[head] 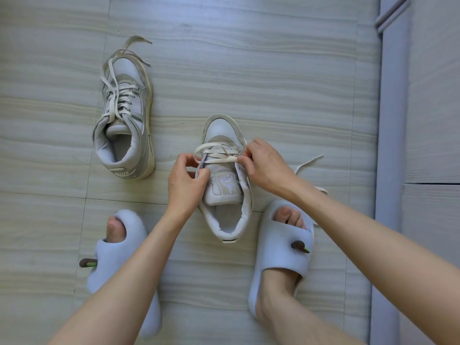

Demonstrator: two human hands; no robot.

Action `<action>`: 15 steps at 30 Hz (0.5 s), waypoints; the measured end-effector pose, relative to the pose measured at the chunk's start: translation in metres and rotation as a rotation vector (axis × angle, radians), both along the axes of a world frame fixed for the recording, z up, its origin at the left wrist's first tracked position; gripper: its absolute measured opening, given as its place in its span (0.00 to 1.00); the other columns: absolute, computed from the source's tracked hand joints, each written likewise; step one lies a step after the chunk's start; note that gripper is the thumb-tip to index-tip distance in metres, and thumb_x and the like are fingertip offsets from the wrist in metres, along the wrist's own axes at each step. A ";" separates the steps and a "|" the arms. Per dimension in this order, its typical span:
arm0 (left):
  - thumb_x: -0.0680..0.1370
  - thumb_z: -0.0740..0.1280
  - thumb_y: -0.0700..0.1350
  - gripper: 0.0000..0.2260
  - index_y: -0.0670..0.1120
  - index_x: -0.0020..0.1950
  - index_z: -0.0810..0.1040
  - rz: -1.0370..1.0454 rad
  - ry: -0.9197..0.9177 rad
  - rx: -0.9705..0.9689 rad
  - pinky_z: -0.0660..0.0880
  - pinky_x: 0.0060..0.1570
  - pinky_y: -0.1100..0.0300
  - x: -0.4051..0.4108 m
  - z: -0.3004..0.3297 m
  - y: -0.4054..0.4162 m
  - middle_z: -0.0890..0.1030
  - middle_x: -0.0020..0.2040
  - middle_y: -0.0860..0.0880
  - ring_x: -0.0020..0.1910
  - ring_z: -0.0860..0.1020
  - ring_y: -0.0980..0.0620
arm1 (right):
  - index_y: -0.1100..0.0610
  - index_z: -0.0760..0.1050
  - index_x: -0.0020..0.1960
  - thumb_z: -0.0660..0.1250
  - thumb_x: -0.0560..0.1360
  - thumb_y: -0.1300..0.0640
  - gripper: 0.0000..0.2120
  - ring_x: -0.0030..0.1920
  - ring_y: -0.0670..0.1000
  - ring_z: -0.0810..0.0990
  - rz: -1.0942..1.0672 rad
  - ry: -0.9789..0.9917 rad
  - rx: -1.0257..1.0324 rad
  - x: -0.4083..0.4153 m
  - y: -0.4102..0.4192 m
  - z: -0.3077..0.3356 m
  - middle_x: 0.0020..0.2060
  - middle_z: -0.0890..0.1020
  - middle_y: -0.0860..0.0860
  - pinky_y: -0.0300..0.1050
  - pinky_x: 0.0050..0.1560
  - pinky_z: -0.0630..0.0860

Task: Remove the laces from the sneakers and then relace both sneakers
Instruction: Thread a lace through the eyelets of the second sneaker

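Evidently the work sat at the nearer sneaker (225,180), which stood on the floor (273,70) between the person's two slippered feet, toe pointing away, so both hands could reach its eyelets from either side. The left hand (185,181) had its fingers (199,174) curled in a pinch on the lace (216,154) at the shoe's left edge, probably to steady that side. The right hand (266,165) pinched the same lace at the right eyelet row, seemingly feeding or drawing it through. Only the lower rows were crossed; the tongue stood bare above them, so this shoe looked partway through lacing or unlacing, and I could not tell which. A loose lace end trailed on the floor beyond the right wrist. The other sneaker (125,115) lay well apart to the left, laced with slack ends spilling past its toe, apparently set aside.
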State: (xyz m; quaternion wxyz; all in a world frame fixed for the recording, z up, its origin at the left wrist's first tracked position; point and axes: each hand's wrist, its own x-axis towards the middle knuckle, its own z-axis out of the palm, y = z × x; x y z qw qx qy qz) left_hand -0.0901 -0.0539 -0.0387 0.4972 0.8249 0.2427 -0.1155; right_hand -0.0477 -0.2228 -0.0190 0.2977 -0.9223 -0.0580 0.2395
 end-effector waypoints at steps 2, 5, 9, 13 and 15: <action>0.71 0.64 0.40 0.08 0.52 0.45 0.71 0.003 0.004 0.011 0.71 0.42 0.58 0.000 -0.001 0.000 0.76 0.42 0.59 0.39 0.75 0.53 | 0.60 0.72 0.45 0.60 0.79 0.60 0.06 0.47 0.55 0.74 -0.181 0.056 0.049 -0.004 -0.013 0.002 0.43 0.75 0.55 0.41 0.45 0.63; 0.72 0.64 0.40 0.09 0.52 0.48 0.71 0.008 0.004 0.011 0.70 0.41 0.62 0.001 -0.001 0.000 0.76 0.43 0.61 0.40 0.75 0.57 | 0.59 0.71 0.42 0.58 0.79 0.62 0.08 0.36 0.50 0.76 -0.599 0.290 0.228 -0.010 -0.048 0.004 0.40 0.79 0.53 0.40 0.39 0.70; 0.72 0.64 0.40 0.11 0.56 0.47 0.71 -0.023 -0.012 0.005 0.68 0.36 0.71 0.003 0.003 -0.007 0.76 0.42 0.61 0.39 0.74 0.63 | 0.58 0.70 0.33 0.58 0.78 0.62 0.15 0.27 0.47 0.71 -0.614 0.474 0.169 -0.027 -0.075 0.004 0.31 0.75 0.53 0.40 0.33 0.69; 0.72 0.65 0.41 0.07 0.51 0.47 0.74 0.004 0.019 -0.031 0.71 0.40 0.64 0.003 0.005 -0.011 0.77 0.43 0.59 0.40 0.76 0.58 | 0.57 0.72 0.37 0.63 0.77 0.60 0.10 0.25 0.46 0.71 -0.483 0.577 0.189 -0.027 -0.077 0.005 0.27 0.75 0.51 0.35 0.28 0.71; 0.74 0.65 0.42 0.05 0.53 0.45 0.74 -0.012 0.028 -0.072 0.72 0.42 0.63 -0.001 0.006 -0.008 0.78 0.43 0.59 0.41 0.76 0.58 | 0.58 0.75 0.45 0.65 0.77 0.53 0.08 0.27 0.46 0.75 -0.399 0.664 0.230 -0.025 -0.069 0.008 0.28 0.78 0.50 0.35 0.31 0.75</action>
